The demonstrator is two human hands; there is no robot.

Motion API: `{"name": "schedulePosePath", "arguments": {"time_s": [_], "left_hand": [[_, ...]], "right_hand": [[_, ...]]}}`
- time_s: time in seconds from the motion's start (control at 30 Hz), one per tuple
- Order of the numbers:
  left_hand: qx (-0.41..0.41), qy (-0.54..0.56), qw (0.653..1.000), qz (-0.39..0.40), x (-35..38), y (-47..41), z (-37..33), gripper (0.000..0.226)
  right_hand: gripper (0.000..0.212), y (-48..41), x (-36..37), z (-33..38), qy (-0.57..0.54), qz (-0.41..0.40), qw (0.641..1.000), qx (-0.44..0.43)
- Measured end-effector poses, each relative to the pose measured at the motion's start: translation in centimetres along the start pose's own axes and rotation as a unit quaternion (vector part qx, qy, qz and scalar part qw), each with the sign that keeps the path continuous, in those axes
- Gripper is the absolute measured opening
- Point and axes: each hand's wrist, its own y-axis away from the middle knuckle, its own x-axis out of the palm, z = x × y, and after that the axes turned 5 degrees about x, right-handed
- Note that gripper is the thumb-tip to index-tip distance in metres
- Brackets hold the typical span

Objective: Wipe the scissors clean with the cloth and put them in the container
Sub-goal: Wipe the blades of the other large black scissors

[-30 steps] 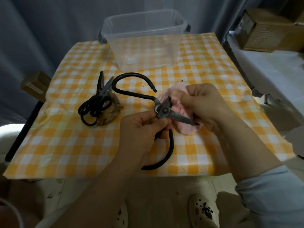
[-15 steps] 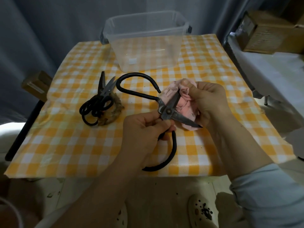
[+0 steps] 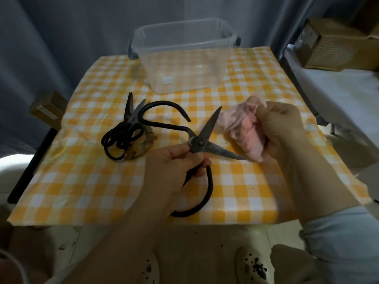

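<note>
Left grip: the left hand (image 3: 172,167) is clamped on the lower handle loop of the large scissors (image 3: 199,143), just below the pivot, at the frame's centre.
Right grip: the right hand (image 3: 285,132) is closed round the bunched pink cloth (image 3: 242,128), right of centre.
Scissors: held over the tabletop (image 3: 82,191) with blades spread. The lower blade's tip touches the cloth's bottom edge, and the upper blade points up beside the cloth.
Container: the clear container (image 3: 155,74) stands at the top centre, with nothing visible inside.
Second pair: smaller scissors (image 3: 127,128) lie left of centre on a brownish bundle (image 3: 143,148).
Progress: wiping appears to be mid-way, and the lower blade still looks dull and smeared.
Left to do: probably finishing the blades and placing the scissors in the container. The second pair likely awaits the same.
</note>
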Motion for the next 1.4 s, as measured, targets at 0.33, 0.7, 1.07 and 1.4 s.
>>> {"name": "schedulePosePath", "arguments": {"time_s": [0.33,0.7,1.07,1.4], "left_hand": [[0.005,0.018,1.0,0.003,0.2,-0.1,-0.3,0.018],[0.024,-0.007,1.0,0.012,0.9,0.1,0.0,0.021],[0.061,-0.078,0.995,0.016,1.3,0.3,0.3,0.02],[0.059,-0.073,0.996,-0.006,1.0,0.0,0.3,0.016]], "right_hand": [[0.017,0.3,0.1,-0.2,-0.009,0.212,0.977,0.005],[0.032,1.0,0.8,-1.0,0.032,0.226,0.973,-0.027],[0.024,1.0,1.9,-1.3,-0.101,0.128,0.986,0.025],[0.03,0.9,1.9,-2.3,0.022,0.192,0.981,0.024]]}}
